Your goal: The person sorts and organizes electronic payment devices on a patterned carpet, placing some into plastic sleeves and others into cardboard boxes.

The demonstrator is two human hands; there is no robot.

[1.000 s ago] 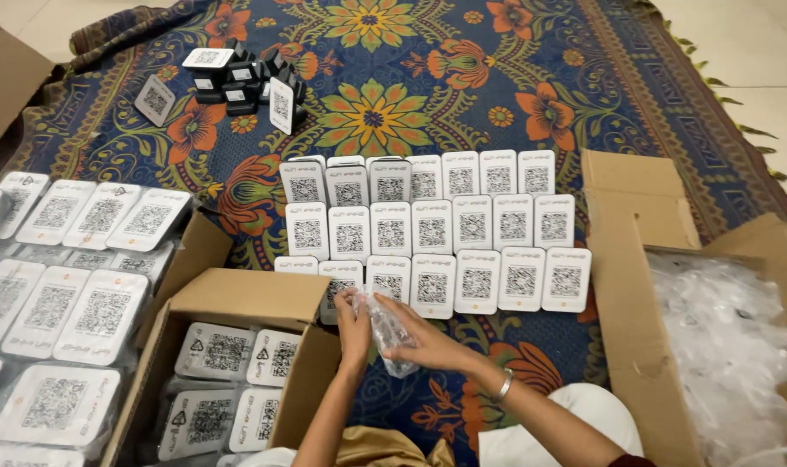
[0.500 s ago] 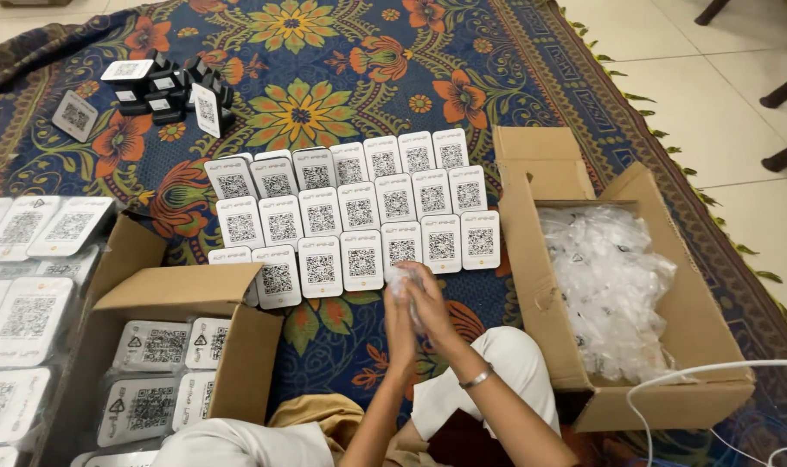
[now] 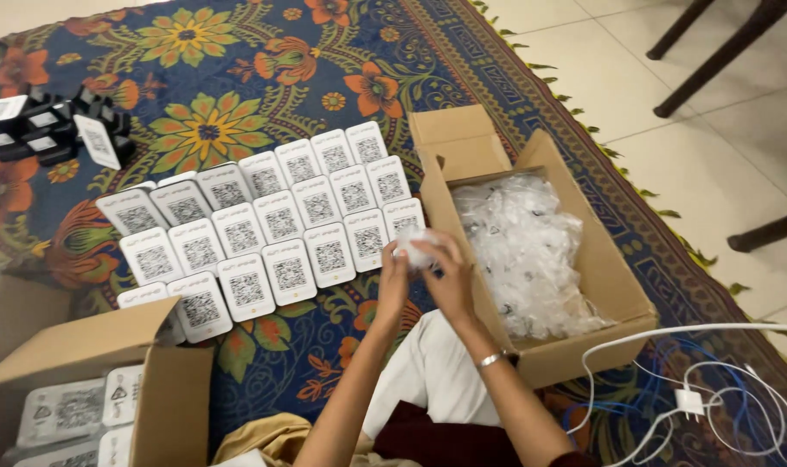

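Observation:
Both my hands are together over the rug, crumpling a clear plastic wrapper between them. My left hand grips it from the left and my right hand, with a metal bangle on the wrist, grips it from the right. They hover just left of an open cardboard box filled with crumpled clear plastic bags. Directly beyond my hands lie rows of white square code cards laid flat on the floral rug.
A second open cardboard box with wrapped white cards stands at bottom left. Black stands with white cards sit at the far left. White cables and a plug lie at bottom right. Dark chair legs stand on the tiled floor.
My hands moved right with the plastic wrapper, from beside the left box to the edge of the right box. The view swung right, showing more of the plastic-filled box.

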